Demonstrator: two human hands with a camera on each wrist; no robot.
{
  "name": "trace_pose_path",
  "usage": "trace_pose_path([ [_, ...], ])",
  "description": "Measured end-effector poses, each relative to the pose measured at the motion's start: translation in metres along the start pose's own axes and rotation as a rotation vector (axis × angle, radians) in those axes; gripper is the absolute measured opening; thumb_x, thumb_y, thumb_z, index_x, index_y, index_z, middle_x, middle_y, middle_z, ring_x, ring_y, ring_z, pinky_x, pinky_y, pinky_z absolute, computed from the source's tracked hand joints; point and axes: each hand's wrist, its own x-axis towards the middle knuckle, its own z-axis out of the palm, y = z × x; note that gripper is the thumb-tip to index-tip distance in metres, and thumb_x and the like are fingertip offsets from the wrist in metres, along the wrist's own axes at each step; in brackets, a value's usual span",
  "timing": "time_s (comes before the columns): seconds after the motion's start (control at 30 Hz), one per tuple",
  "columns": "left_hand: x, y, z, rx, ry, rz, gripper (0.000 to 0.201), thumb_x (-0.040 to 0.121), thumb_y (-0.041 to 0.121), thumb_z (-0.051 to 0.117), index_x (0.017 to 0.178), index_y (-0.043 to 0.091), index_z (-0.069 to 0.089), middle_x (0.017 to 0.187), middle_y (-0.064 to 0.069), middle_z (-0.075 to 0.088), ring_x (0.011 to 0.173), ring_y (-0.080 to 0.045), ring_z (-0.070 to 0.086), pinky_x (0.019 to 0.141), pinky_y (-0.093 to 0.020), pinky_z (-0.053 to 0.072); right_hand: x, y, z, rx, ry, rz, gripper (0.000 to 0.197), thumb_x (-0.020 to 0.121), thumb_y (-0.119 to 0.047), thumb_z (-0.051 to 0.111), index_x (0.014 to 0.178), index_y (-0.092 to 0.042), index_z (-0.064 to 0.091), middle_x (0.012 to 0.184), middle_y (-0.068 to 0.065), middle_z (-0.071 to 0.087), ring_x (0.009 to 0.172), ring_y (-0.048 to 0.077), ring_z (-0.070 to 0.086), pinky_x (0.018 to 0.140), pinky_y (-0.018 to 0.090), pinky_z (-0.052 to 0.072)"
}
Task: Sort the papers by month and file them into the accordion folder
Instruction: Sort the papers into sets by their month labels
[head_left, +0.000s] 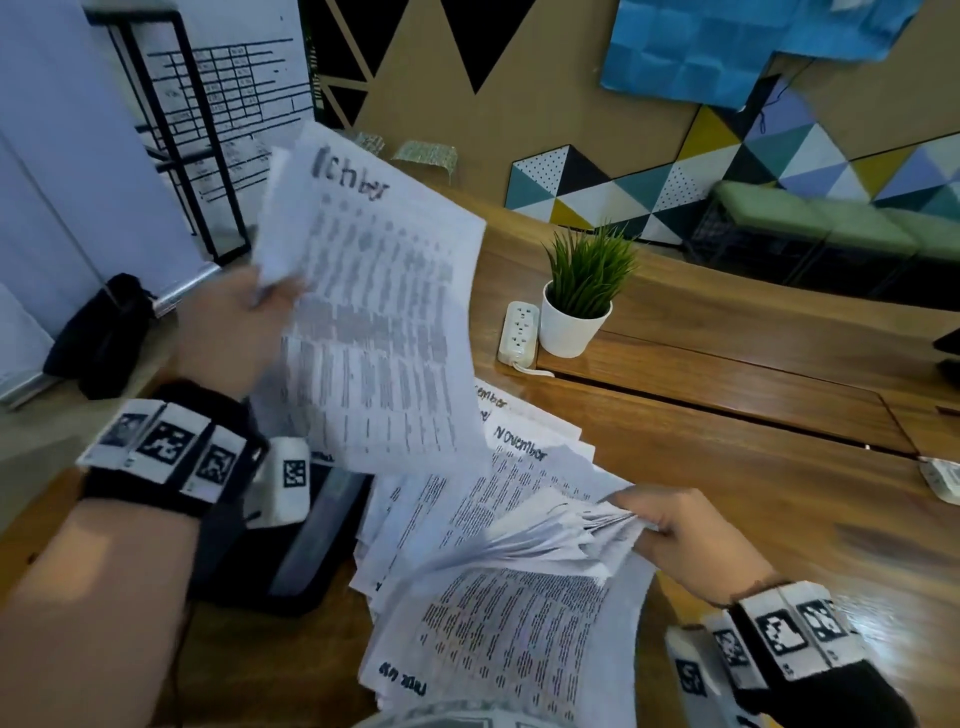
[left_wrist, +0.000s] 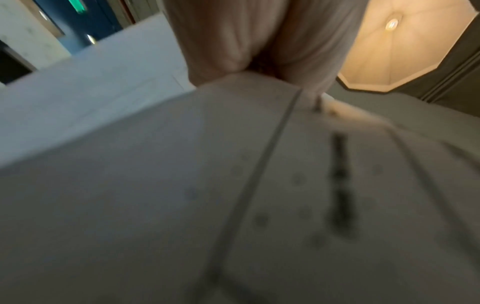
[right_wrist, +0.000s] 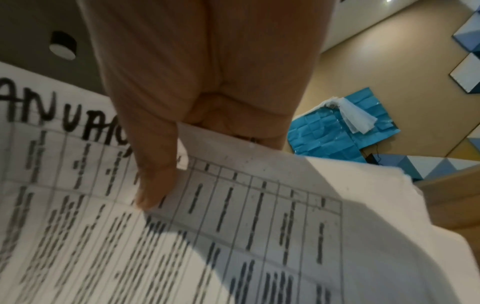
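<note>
Left hand (head_left: 231, 332) is raised above the wooden desk (head_left: 727, 467), fingers pinching the left edge of a few sheets (head_left: 374, 322) held nearly upright — long axis running up and away, blurred handwritten month heading at the top. Right hand (head_left: 675, 540), lower and palm down, pinches the fanned edges of the paper pile (head_left: 498, 597) spread on the desk; its top sheet is headed "November". Beneath the left wrist lies the dark accordion folder (head_left: 306, 551).

matt paper sheets (head_left: 374, 322), glossy wooden table (head_left: 727, 467)
</note>
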Motion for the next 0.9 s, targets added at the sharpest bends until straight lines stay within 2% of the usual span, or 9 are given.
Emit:
trace_pose_path([
  [0.13,-0.032,-0.004,0.048,-0.135,-0.245,-0.063,0.027,0.09,0.028,0.062,0.092,0.002,0.069,0.082,-0.018,0.064,0.077,-0.02,0.056,0.064,-0.029,0.044,-0.019,-0.04,-0.042,0.05,-0.087,-0.013,0.045,0.083,0.001,0.064,0.086,-0.044,0.065,0.081,-0.03,0.067,0.078,-0.012,0.063,0.064,0.008,0.047],
  [0.3,-0.086,-0.007,0.105,-0.37,-0.579,-0.222,0.019,0.083,0.026,0.068,0.1,0.017,0.065,0.101,-0.012,0.068,0.094,-0.028,0.064,0.086,-0.041,0.052,-0.021,-0.083,-0.09,0.095,-0.176,-0.007,0.008,0.073,-0.059,0.058,0.066,-0.062,0.059,0.067,-0.034,0.062,0.067,-0.011,0.06,0.064,0.009,0.045],
  [0.43,-0.114,-0.001,0.122,-0.323,-0.787,-0.293,0.061,0.091,0.013,0.057,0.144,0.019,0.029,0.132,-0.023,0.05,0.108,-0.034,0.056,0.082,-0.032,0.046,0.006,-0.059,-0.102,0.081,-0.234,0.137,0.007,0.074,-0.038,0.067,0.075,-0.044,0.067,0.074,-0.025,0.068,0.069,-0.005,0.063,0.07,0.022,0.048],
  [0.47,-0.118,-0.005,0.122,-0.362,-0.848,-0.314,0.068,0.087,0.022,0.06,0.146,0.021,0.027,0.129,-0.012,0.052,0.112,-0.03,0.055,0.087,-0.027,0.045,0.015,-0.048,-0.097,0.086,-0.233,0.173,0.006,0.075,-0.035,0.068,0.079,-0.04,0.068,0.082,-0.024,0.07,0.077,-0.004,0.065,0.076,0.026,0.049],
  [0.5,-0.121,-0.013,0.123,-0.409,-0.907,-0.316,0.071,0.078,0.035,0.063,0.142,0.02,0.035,0.134,0.0,0.048,0.118,-0.026,0.053,0.098,-0.029,0.042,0.024,-0.036,-0.089,0.104,-0.226,0.213,0.012,0.077,-0.029,0.069,0.081,-0.041,0.068,0.086,-0.026,0.07,0.083,-0.005,0.065,0.082,0.027,0.048],
  [0.57,-0.127,-0.025,0.12,-0.476,-0.987,-0.352,0.058,0.072,0.04,0.062,0.122,0.012,0.055,0.122,-0.01,0.058,0.111,-0.023,0.056,0.099,-0.034,0.042,0.039,-0.016,-0.066,0.151,-0.201,0.267,0.023,0.08,-0.018,0.069,0.09,-0.039,0.068,0.096,-0.025,0.068,0.096,-0.003,0.063,0.092,0.026,0.046],
  [0.63,-0.131,-0.03,0.119,-0.523,-0.996,-0.406,0.029,0.086,0.012,0.061,0.115,0.011,0.061,0.113,-0.007,0.065,0.104,-0.023,0.06,0.095,-0.031,0.047,0.051,0.006,-0.039,0.192,-0.187,0.231,0.025,0.081,-0.014,0.069,0.096,-0.034,0.069,0.123,-0.021,0.056,0.118,0.004,0.051,0.105,0.028,0.037],
  [0.7,-0.136,-0.03,0.118,-0.554,-1.02,-0.431,0.031,0.088,0.0,0.053,0.112,0.016,0.065,0.108,-0.002,0.07,0.104,-0.022,0.064,0.093,-0.03,0.048,0.054,0.02,-0.019,0.261,-0.183,0.229,0.028,0.08,-0.014,0.069,0.104,-0.03,0.069,0.141,-0.023,0.034,0.133,0.0,0.029,0.112,0.03,0.019],
  [0.9,-0.136,-0.017,0.11,-0.485,-1.139,-0.48,0.027,0.092,0.011,0.048,0.112,0.013,0.066,0.093,0.008,0.072,0.085,-0.003,0.066,0.073,-0.012,0.049,0.048,0.023,-0.004,0.395,-0.205,0.263,0.019,0.084,-0.011,0.065,0.094,-0.026,0.069,0.095,-0.016,0.072,0.091,0.0,0.066,0.081,0.019,0.045],
])
